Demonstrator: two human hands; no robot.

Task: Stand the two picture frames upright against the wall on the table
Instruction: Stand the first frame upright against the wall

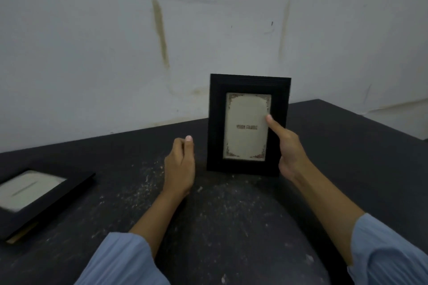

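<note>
1. Tipping is the main risk, in my judgement: the upright frame (249,125) stands on its bottom edge on the table (347,146), well short of the wall (92,53), with nothing visible behind it to lean on. If the right hand (289,152) lets go here, it could fall flat.
2. Sliding it back carelessly could also go wrong. The tabletop is gritty with pale specks, so the bottom edge may catch and the top may pitch forward or back.
3. The thumb pressing on the glass front could push the frame over backwards if the hidden fingers slacken.
4. The right hand is clamped on the frame's right edge: thumb on the front near the card insert, palm against the lower right side, fingers out of sight behind.
5. The left hand (180,164) holds nothing. It hovers just left of the frame, fingers loosely curled together, not touching it.
6. The second frame (34,194) lies flat, face up, at the table's left edge, well apart from both hands and not yet stood up.
</note>
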